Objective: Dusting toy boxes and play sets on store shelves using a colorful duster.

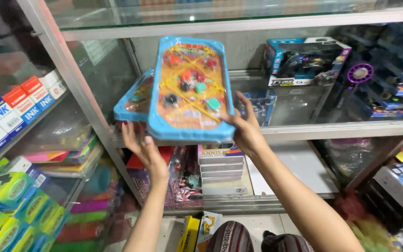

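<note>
At seven o'clock the left hand (142,147) props, fingers spread, the bottom edge of a glossy, film-wrapped blue plastic toy tray (191,88), rounded-cornered, orange inside, upright at centre against the glass shelf (304,130). At four o'clock the right hand (246,128) clasps its right edge.

Your way onto the glass shelf (332,129) is open at its bare middle. A boxed toy car in a blue carton (304,60) blocks the right, a second blue blister-packed toy tray (134,100) the left.
</note>
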